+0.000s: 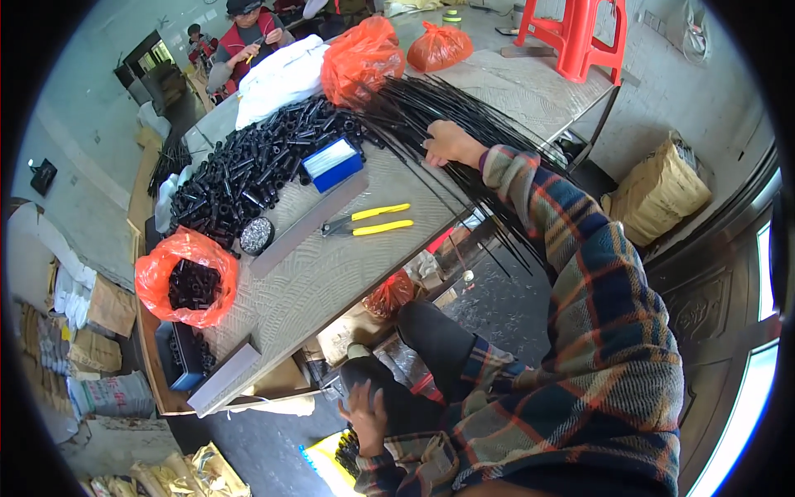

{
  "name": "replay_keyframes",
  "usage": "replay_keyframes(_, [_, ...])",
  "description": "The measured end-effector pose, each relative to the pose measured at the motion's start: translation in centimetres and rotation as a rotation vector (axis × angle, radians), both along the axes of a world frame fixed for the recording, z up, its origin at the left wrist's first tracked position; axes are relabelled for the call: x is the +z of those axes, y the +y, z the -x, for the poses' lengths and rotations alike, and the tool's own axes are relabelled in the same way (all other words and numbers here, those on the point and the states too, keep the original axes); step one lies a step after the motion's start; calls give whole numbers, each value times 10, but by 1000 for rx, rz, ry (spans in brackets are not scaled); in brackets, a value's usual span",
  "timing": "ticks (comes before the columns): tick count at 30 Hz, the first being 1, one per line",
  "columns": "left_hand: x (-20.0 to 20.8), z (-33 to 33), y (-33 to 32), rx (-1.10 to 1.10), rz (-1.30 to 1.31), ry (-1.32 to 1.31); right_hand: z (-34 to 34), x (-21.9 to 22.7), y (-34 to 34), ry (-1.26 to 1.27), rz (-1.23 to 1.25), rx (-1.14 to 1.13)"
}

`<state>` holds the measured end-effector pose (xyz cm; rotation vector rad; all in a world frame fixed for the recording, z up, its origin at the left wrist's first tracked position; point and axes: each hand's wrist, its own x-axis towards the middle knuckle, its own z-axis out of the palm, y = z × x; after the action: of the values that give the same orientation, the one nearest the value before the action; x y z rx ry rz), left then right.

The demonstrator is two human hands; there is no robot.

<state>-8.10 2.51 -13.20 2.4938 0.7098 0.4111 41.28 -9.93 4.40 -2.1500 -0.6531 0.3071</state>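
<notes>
My right hand [451, 144] reaches across to the long thin black rods [472, 112] at the table's far right. Its fingers are bent and closed over rods at the near side of the bundle; how many they grip is hidden. My left hand [364, 417] hangs low by my knee, its fingers spread and nothing in them. Yellow-handled pliers [368, 220] lie on the table with their jaws to the left. Behind them stands a blue box [333, 171] with pale contents, beside a large heap of short black tubular parts [257, 157].
A red bag [153, 286] of black parts and a round tin [257, 236] of small silvery pieces stand at left. A flat metal bar [308, 224] crosses the table [306, 286]. Red stools [575, 41] stand far right; a person [248, 45] works at the back.
</notes>
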Motion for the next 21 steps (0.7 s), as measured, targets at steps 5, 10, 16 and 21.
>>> replay_keyframes(5, [26,-30,-13,-116,-52,-53,-4,11,-3,41,78,51])
replay_keyframes(10, [27,-31,-16,-131,-44,-50,13,49,23,-114,-318,74])
replay_keyframes(16, [29,-50,-23,-221,54,-54,-46,100,64,-370,-521,10])
replay_keyframes(21, [33,-36,-17,-188,23,-61,-20,155,89,-315,-827,41])
